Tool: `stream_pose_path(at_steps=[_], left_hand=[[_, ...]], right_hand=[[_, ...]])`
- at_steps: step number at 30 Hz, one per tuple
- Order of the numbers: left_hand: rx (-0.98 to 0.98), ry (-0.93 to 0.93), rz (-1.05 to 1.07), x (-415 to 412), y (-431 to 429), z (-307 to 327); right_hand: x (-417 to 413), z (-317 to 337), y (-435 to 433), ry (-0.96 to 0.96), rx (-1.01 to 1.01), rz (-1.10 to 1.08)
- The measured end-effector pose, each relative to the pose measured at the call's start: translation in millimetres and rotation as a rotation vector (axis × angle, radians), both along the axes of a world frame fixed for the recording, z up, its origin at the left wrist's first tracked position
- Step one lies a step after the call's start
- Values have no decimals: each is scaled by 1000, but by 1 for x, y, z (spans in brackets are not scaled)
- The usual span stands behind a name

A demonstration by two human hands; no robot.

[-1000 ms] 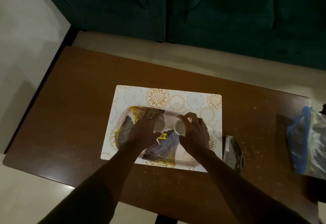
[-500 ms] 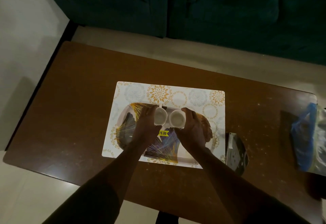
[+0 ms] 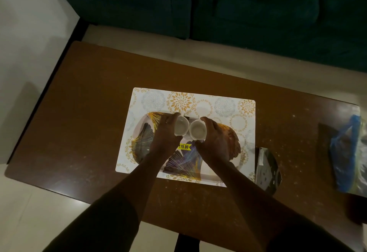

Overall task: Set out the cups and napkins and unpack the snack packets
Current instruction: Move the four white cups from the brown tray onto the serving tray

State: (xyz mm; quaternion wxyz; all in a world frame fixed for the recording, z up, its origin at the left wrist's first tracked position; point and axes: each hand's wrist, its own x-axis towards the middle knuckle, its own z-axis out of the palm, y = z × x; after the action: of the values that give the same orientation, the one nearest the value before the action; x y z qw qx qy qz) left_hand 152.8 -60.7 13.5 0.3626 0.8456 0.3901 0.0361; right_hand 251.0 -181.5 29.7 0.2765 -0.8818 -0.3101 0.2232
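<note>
My left hand (image 3: 165,132) wraps one small white ceramic cup (image 3: 181,126) and my right hand (image 3: 215,139) wraps its twin (image 3: 198,130), the two cups upright and just beside each other on the leaf-patterned rectangular tray (image 3: 143,138), which lies on a floral placemat (image 3: 224,105) on the brown wooden table (image 3: 89,102).
</note>
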Motion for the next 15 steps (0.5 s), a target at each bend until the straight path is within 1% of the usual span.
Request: stream_pose_path(at_steps=[6, 9, 12, 15], left_hand=[[-39, 40, -28, -3, 0, 5], [-16, 84, -36, -11, 5, 15], [-10, 135, -44, -11, 15, 32], [34, 95, 5, 0, 21, 50]], right_hand=[[4, 3, -4, 34, 12, 41], [12, 12, -12, 20, 17, 55], [33, 26, -19, -1, 14, 13], [60, 39, -25, -26, 33, -49]])
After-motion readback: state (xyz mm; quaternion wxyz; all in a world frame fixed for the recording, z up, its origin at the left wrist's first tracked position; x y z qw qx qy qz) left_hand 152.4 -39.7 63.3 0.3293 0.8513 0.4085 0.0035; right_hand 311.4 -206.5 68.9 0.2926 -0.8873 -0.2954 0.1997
